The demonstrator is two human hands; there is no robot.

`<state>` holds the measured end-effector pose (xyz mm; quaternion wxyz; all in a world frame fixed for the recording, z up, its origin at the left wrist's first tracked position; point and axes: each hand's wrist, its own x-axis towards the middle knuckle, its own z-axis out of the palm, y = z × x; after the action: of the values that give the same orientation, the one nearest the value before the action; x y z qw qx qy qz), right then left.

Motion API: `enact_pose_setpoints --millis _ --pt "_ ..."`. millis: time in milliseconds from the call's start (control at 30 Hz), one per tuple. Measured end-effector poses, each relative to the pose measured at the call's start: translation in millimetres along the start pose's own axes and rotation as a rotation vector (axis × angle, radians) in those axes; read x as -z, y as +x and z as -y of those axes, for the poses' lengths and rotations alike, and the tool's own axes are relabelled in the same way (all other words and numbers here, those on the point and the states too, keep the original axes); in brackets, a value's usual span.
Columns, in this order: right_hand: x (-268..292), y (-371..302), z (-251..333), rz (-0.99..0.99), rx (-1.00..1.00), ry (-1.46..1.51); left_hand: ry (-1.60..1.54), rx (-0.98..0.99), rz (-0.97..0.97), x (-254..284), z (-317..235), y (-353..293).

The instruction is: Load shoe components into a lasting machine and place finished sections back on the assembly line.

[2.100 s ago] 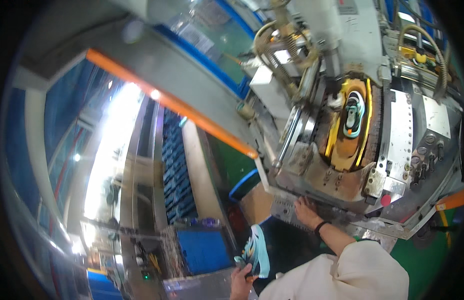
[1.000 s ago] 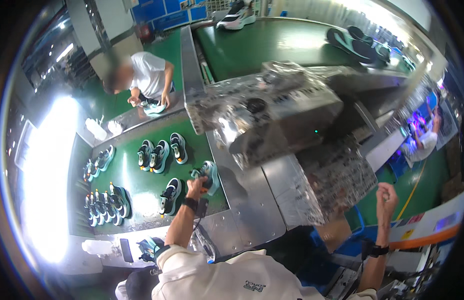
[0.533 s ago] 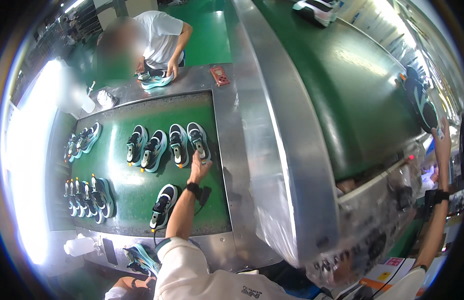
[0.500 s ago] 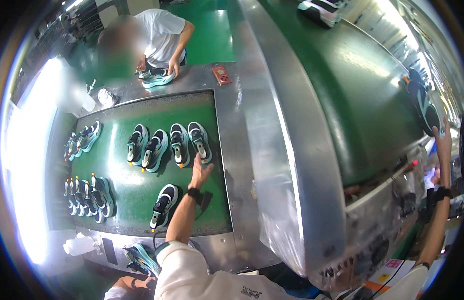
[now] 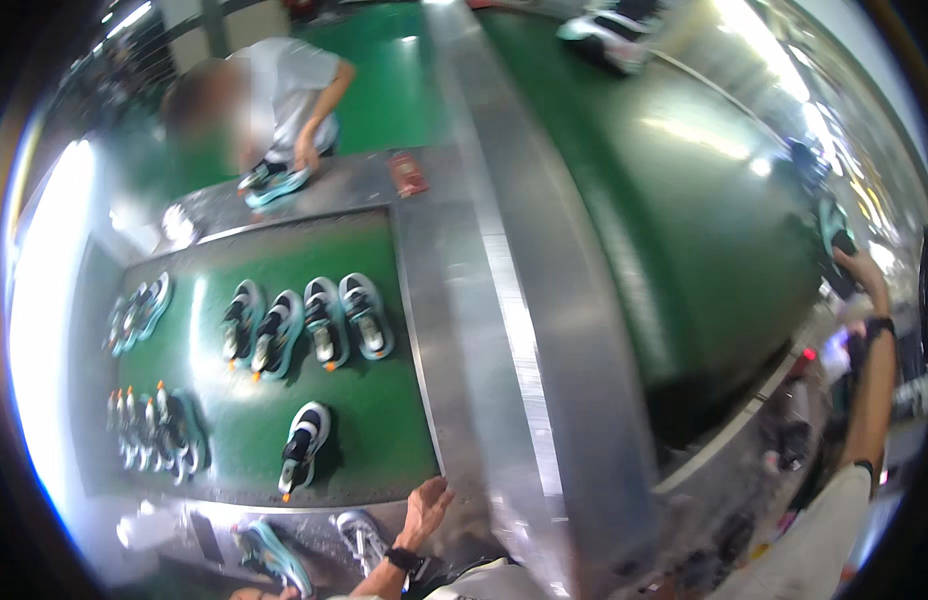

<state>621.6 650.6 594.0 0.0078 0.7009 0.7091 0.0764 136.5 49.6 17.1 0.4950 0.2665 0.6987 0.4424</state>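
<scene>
My left hand (image 5: 425, 510), with a dark wristband, hovers by the near right corner of the green work surface. Its fingers look loosely apart and hold nothing. At the far right, my right hand (image 5: 864, 270) grips a sneaker (image 5: 834, 225) with a teal sole, over the edge of the green conveyor belt (image 5: 684, 260); blur hides its details. A single black-and-white sneaker (image 5: 304, 445) with an orange tab lies left of my left hand. Beyond it stands a row of several similar sneakers (image 5: 324, 320). A grey sneaker (image 5: 360, 538) lies just left of my left wrist.
More sneakers stand in groups (image 5: 164, 430) along the left side. Across the table a person (image 5: 294, 100) handles another sneaker (image 5: 276, 186). A red phone-like object (image 5: 407, 174) lies on the metal rim. A tall metal rail (image 5: 524, 250) divides table from belt. Near the front edge lies a teal sneaker (image 5: 274, 555).
My left hand has drawn back from the row of sneakers toward the near edge. My right hand still holds its sneaker by the belt. The view has shifted, and the grey sneaker now shows.
</scene>
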Motion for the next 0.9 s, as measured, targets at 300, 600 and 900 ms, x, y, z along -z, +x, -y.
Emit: enact_pose_setpoints --millis 300,600,900 --pt "3 -115 118 -0.402 0.114 -0.044 -0.043 -0.161 0.561 -54 -45 -27" --pt "29 -402 53 -0.933 0.589 0.100 -0.547 -0.022 1.461 -157 -293 -121" --pt "-40 -704 -47 -0.703 0.219 0.058 -0.283 0.554 1.910 -286 -368 -314"
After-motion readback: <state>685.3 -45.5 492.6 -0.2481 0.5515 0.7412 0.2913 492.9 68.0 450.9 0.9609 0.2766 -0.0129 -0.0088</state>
